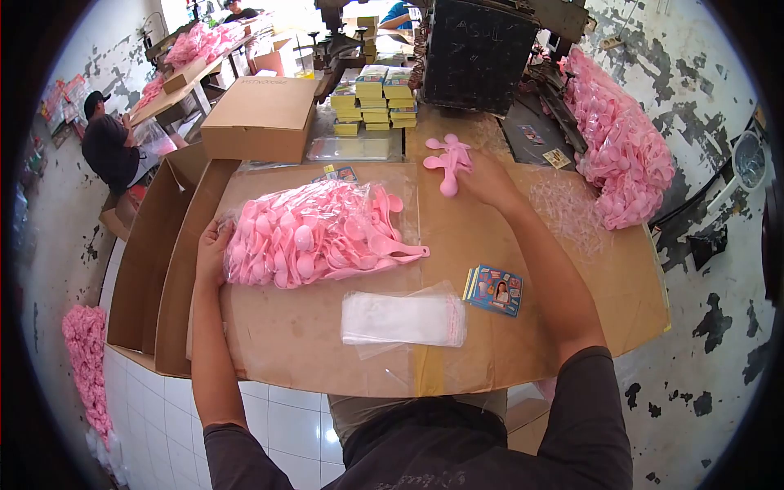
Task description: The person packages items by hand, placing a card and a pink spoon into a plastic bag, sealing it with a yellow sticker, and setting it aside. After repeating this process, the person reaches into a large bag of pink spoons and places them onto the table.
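A clear plastic bag full of pink spoons (pixel 298 237) lies on the cardboard-covered table, its opening toward the right. My left hand (pixel 214 245) grips the left end of this bag. Farther back, my right hand (pixel 483 175) is closed on several pink spoons (pixel 447 163), their bowls pointing left and toward me. Nearer to me lies a stack of clear plastic sleeves (pixel 402 318), and to its right a small stack of blue printed cards (pixel 496 291).
Stacks of yellow-edged cards (pixel 374 98) stand at the back beside a closed cardboard box (pixel 260 118). A dark metal box (pixel 478 53) rises behind my right hand. Pink spoons heap (pixel 625 155) at the right; an open carton (pixel 155 261) borders the left. A co-worker (pixel 114 147) sits far left.
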The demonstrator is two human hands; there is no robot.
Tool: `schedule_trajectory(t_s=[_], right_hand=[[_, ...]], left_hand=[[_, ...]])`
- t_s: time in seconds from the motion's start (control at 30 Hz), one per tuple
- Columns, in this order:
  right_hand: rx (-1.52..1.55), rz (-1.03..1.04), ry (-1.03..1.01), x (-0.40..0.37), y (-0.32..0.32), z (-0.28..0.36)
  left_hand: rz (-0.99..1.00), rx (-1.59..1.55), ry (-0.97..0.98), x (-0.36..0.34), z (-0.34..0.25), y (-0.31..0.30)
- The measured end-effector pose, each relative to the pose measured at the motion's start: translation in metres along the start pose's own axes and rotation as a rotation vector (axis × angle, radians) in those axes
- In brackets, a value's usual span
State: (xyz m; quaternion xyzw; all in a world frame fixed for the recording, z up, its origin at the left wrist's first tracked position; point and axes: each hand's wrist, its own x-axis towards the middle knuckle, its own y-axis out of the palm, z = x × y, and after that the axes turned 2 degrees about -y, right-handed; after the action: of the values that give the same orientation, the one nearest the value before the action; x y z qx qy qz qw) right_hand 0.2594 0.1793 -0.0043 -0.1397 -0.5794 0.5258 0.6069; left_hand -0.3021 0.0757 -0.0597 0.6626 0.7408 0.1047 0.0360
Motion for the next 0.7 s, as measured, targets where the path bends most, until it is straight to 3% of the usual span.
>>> schedule_trajectory(t_s=[0.1, 0.17, 0.2, 0.3, 0.5, 0.6, 0.7], right_hand=[[0.059, -0.208, -0.232, 0.0, 0.008, 0.019], [0.335, 0.081, -0.101, -0.007, 0.002, 0.064], [0.555, 0.385, 0.127, -0.014, 0.004, 0.083], [0.537, 0.382, 0.126, -0.023, 0.02, 0.114], [0.63, 0.346, 0.322, -0.009, 0.021, 0.093], [0.583, 0.172, 0.208, 0.014, 0.014, 0.034], [0.554, 0.153, 0.393, 0.027, -0.019, 0.015]], left_hand=[[0.002, 0.017, 0.016, 0.001, 0.001, 0.001], [-0.007, 0.044, 0.027, 0.001, 0.001, 0.002], [-0.005, 0.042, 0.025, 0.001, 0.0, 0.003], [0.001, 0.038, 0.013, -0.002, -0.002, 0.005], [-0.015, 0.027, 0.014, 0.001, 0.001, 0.002], [-0.015, 0.013, 0.022, 0.003, 0.005, -0.001], [-0.021, 0.014, 0.012, 0.001, 0.0, 0.005]])
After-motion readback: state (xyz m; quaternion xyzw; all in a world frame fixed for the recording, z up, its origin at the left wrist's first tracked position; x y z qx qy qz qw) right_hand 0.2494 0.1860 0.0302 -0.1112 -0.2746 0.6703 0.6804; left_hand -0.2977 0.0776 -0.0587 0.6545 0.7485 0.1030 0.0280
